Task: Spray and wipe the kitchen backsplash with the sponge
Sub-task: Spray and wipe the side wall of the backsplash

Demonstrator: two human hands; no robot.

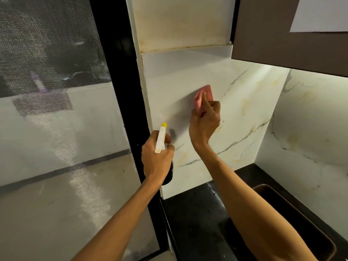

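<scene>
Marble backsplash (pixel 244 102) at centre frame: right hand (pixel 204 123) pinches the sponge (pixel 204 97), wiping; left hand (pixel 157 159) grips the spray bottle (pixel 161 138). Next, probably sweep rightward.

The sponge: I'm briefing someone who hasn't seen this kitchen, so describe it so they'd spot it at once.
Find the white marble-veined backsplash beneath the brown wall cabinet. The right hand holds the sponge against it. It is the only pink thing; the left hand's spray bottle is white, yellow-tipped.
</scene>
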